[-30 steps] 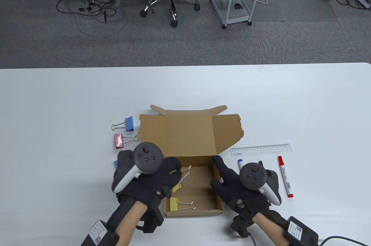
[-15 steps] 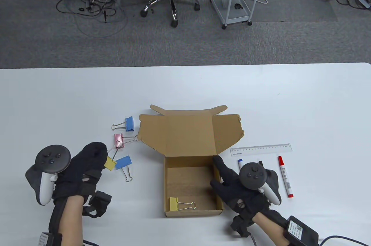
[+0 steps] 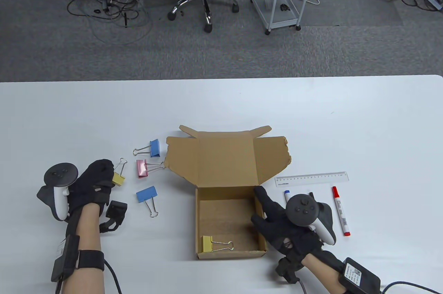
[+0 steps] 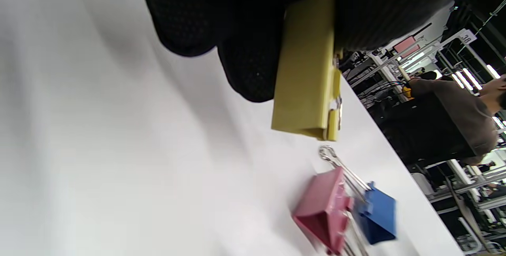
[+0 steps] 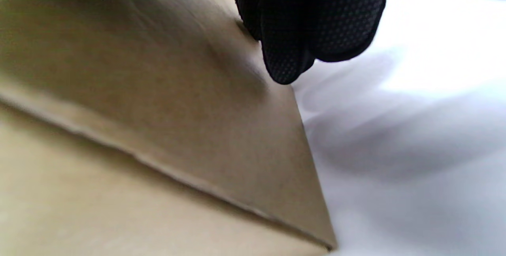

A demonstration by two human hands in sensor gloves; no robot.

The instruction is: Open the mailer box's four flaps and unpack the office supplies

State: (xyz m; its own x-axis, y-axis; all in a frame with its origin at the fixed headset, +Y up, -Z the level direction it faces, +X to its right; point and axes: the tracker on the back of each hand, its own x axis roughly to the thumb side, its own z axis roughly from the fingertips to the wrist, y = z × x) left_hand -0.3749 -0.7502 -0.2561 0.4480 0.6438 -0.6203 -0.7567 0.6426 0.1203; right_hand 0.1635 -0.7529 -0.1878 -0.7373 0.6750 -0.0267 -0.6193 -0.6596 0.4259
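The brown mailer box [image 3: 229, 219] lies open at the table's front, its lid and flaps [image 3: 225, 159] spread away from me. One yellow binder clip [image 3: 208, 243] lies inside at the front left corner. My left hand [image 3: 95, 181] is left of the box and pinches a second yellow binder clip [image 3: 118, 178] [image 4: 310, 86] just above the table. My right hand [image 3: 277, 219] rests on the box's right wall, its fingertips [image 5: 284, 56] touching the cardboard [image 5: 158, 129].
Left of the box lie a blue clip [image 3: 154, 147], a pink clip [image 3: 142, 168] and another blue clip [image 3: 146, 194]. Right of the box lie a clear ruler [image 3: 311, 179], a red marker [image 3: 341, 216] and a blue-capped marker [image 3: 287, 194].
My left hand lifted a yellow clip out of the box and carried it left past the blue clip, then slightly away from me. My right hand has not moved.
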